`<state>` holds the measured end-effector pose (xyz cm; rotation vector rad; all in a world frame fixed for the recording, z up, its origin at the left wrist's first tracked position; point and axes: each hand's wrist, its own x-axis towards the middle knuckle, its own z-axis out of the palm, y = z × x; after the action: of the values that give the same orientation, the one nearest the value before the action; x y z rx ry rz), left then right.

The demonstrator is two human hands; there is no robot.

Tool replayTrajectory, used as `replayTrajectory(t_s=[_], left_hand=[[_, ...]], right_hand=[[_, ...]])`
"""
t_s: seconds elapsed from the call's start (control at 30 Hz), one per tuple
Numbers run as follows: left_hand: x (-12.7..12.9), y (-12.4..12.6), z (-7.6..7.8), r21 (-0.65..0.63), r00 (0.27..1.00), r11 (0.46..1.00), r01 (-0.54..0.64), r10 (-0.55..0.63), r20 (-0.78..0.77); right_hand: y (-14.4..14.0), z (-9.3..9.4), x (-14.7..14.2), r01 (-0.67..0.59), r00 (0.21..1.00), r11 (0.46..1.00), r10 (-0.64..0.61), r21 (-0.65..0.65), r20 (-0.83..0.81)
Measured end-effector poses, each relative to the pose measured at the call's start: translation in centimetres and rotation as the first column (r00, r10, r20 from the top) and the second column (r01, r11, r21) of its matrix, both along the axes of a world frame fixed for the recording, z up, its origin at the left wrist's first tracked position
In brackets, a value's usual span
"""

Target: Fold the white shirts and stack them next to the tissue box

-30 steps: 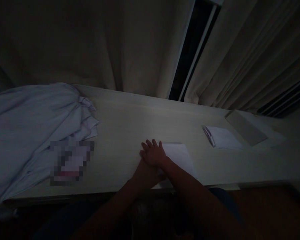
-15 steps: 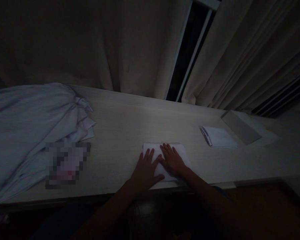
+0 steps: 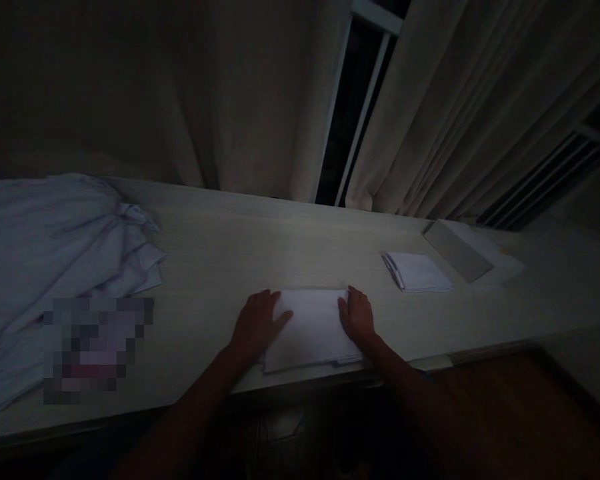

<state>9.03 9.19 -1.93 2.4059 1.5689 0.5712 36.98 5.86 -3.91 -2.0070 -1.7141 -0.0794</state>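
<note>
A folded white cloth (image 3: 311, 329) lies flat near the front edge of a long pale wooden table (image 3: 240, 253). My left hand (image 3: 257, 325) rests on the cloth's left edge, fingers spread and pressing down. On the cloth's right edge sits my right hand (image 3: 357, 315), also flat against it. The room is dim.
A large heap of crumpled pale fabric (image 3: 50, 253) covers the table's left end. A second folded white cloth (image 3: 417, 271) lies to the right, beside a flat grey board (image 3: 457, 250). Curtains (image 3: 260, 100) hang behind the table, with a dark window gap between them.
My hands were stacked at the cloth's left side, then lay side by side on its middle. They have now slid apart to its left and right edges.
</note>
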Motion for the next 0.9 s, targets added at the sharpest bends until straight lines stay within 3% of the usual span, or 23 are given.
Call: replayTrajectory(t_s=[0.1,0.27,0.4,0.53,0.63,0.77,0.9], left_hand=[[-0.7,2.2,0.0,-0.091,0.99,0.989,-0.116,0.122,0.067],[-1.0,4.1,-0.1,-0.393,0.952,0.917,-0.07,0.179,0.249],[-1.2,4.4,0.0,-0.489,0.928,0.872,-0.023,0.2,0.313],[-1.5,4.0,0.4,-0.418,0.905,0.908,0.026,0.156,0.395],[-1.6,3.7,0.7,-0.496,0.824,0.861,0.109,0.201,0.53],[-1.6,3.3,1.2,-0.572,0.657,0.775,0.268,0.286,0.697],[-1.3,2.2,2.5,-0.533,0.535,0.67,0.516,0.233,0.812]], right_hand=[[0.3,0.6,0.5,0.048,0.996,0.997,-0.052,-0.068,-0.067],[2.2,3.0,2.6,-0.005,0.899,0.921,-0.167,-0.391,-0.405],[2.4,4.7,3.4,-0.125,0.787,0.872,-0.204,-0.473,-0.583],[1.1,5.7,2.9,-0.343,0.522,0.87,-0.138,-0.355,-0.842],[0.1,6.7,2.5,-0.386,0.351,0.901,-0.055,-0.198,-0.935],[-1.1,8.8,2.3,-0.399,0.253,0.915,0.046,-0.061,-0.967],[-2.0,11.0,2.4,-0.445,0.231,0.896,0.103,-0.011,-0.968]])
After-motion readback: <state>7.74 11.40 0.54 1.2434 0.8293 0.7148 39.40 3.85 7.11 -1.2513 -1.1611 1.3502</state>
